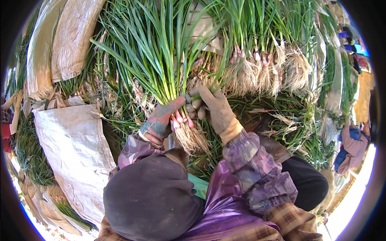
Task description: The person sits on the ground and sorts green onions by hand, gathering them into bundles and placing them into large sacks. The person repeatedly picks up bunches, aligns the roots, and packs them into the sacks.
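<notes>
My gloved left hand (161,119) is closed around a bunch of green garlic (178,120) just above its pinkish bulbs. The pale roots hang towards me, and the long leaves fan away from me. Beside the stems is my gloved right hand (212,108), its fingers bent close to the bunch. A bit of green shows at those fingers, but whether they grip a leaf is unclear. Beyond my right hand lies a row of similar plants (244,72) with bushy roots turned towards me.
A woven plastic sheet (74,150) covers the ground at left, with sacking strips (77,39) beyond it. Loose leaves and stalks (301,129) litter the ground at right. A bundle of cloth (352,147) sits at the far right. My bent knees (150,195) frame the work area.
</notes>
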A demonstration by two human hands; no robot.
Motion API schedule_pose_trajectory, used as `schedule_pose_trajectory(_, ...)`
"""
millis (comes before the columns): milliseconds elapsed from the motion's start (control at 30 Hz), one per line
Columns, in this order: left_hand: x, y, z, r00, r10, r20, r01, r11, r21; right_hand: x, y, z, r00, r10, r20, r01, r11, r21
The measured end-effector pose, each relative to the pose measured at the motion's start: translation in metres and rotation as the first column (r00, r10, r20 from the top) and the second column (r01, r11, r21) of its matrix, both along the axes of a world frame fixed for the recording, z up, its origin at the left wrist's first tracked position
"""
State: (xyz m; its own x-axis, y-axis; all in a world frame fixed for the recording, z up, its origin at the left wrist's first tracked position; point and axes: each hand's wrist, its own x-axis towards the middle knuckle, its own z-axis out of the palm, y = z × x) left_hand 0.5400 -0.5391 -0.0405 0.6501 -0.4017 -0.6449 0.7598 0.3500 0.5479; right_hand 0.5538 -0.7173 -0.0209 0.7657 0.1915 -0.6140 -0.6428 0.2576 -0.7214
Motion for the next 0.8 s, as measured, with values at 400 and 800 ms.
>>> schedule_pose_trajectory(400,0.004,0.009,-0.008,0.982,0.187,0.010,-0.184,0.973,-0.140,-0.040,0.004,-0.015,0.898,0.421,0.125,-0.359,0.868,-0.341)
schedule_pose_trajectory(800,0.017,0.028,-0.001,0.976,0.218,-0.010,-0.217,0.975,0.049,0.001,0.018,0.032,0.506,0.718,0.479,-0.059,0.582,-0.811)
